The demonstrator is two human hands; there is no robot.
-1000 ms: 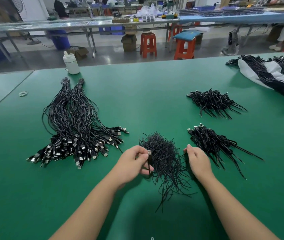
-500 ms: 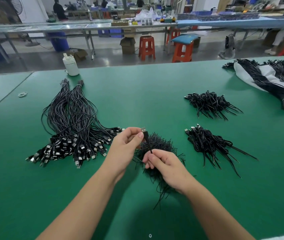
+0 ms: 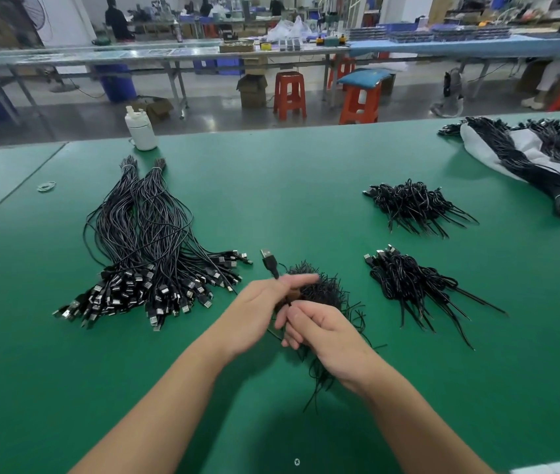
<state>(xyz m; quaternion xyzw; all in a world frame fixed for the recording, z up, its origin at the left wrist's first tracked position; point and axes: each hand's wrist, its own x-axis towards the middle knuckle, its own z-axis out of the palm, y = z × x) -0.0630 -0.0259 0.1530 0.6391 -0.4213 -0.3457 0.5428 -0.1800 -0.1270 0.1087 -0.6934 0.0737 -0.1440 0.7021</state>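
The left hand [image 3: 258,313] pinches a thin black USB cable [image 3: 269,262] below its plug, the right hand [image 3: 327,334] pinches the cord lower, seemingly starting a coil; next comes looping it evenly.

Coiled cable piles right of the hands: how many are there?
2. The far pile lies farther back; the near pile lies right of the right hand. None seems hidden.

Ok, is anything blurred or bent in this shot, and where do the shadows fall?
In the head view the left hand smears with motion blur at its fingers, while the USB cable end above it looks sharp; the head view's wide lens bows the far edge of the green table; soft shadows lie under both arms.
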